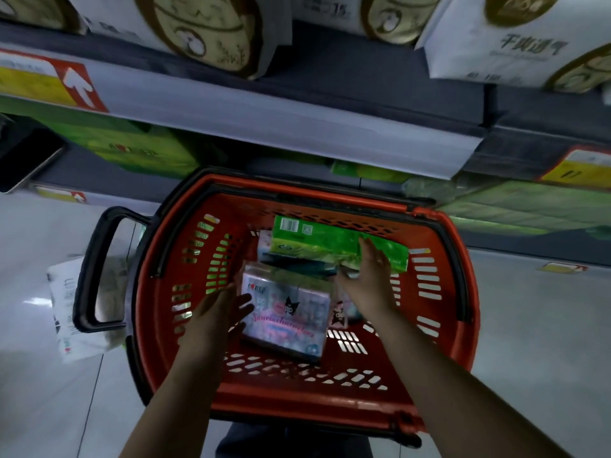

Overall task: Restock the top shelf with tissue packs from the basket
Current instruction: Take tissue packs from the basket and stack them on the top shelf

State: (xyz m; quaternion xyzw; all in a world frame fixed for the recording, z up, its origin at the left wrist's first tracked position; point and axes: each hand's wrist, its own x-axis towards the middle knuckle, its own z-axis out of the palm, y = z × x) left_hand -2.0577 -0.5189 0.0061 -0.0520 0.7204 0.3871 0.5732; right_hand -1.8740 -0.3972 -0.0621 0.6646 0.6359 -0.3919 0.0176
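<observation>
A shelf (264,120) runs above the red basket (297,401), which holds a pink tissue pack (287,315) and a green tissue pack (317,239). The left grip (218,309), fingers spread, touches the pink pack; the right grip (367,276), fingers straight, rests on the green one

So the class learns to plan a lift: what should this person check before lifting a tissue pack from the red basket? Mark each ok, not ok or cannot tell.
1. Pink cartoon-printed tissue pack lies reachable in the red slotted plastic basket: ok.
2. Left hand open at that pack's left edge: ok.
3. Right hand on the pink pack: not ok; it is by the green plastic-wrapped pack.
4. Either hand gripping a pack: not ok.
5. Space on the top shelf: cannot tell.
</observation>
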